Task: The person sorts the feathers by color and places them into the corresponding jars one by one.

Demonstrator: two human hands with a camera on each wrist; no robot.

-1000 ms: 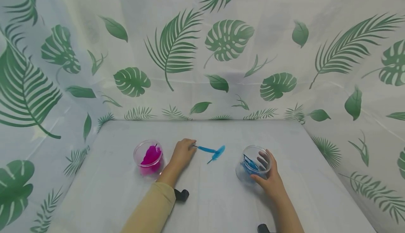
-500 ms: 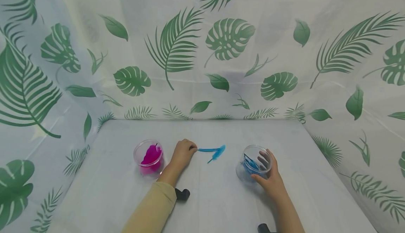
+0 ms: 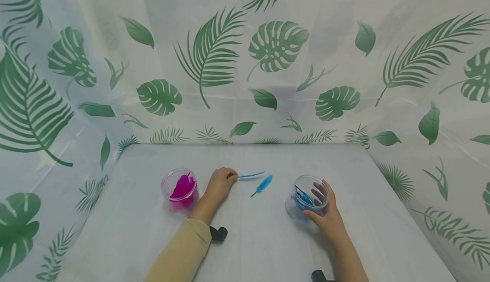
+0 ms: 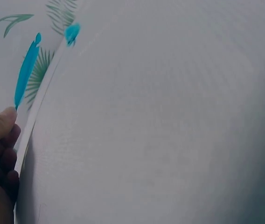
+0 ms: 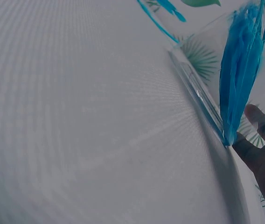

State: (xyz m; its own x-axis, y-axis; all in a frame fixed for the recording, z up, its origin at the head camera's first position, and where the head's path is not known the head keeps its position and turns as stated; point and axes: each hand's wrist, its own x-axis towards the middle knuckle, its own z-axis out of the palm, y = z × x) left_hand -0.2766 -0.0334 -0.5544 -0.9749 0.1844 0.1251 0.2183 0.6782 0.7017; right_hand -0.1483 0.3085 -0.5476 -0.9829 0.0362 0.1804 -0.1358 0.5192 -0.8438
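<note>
In the head view my left hand (image 3: 220,185) pinches a blue feather (image 3: 252,175) by its quill end, thumb against the fingers. The left wrist view shows that feather (image 4: 26,74) pointing away from the fingertips. A second blue feather (image 3: 264,183) lies on the table just right of it. My right hand (image 3: 330,218) grips a clear plastic jar (image 3: 292,215) from its right side, thumb in front and fingers behind. Inside stand several blue feathers (image 5: 240,70), seen close up in the right wrist view.
Left of my left forearm stands another clear jar (image 3: 164,190) with magenta feathers (image 3: 183,187). The white table (image 3: 260,239) meets a leaf-printed curtain (image 3: 214,120) at its back and sides. Bare tabletop lies between the two forearms.
The feather in my left hand has lifted and turned edge-on; its tip has come up off the second feather, which stays put. My right hand and its jar have not moved.
</note>
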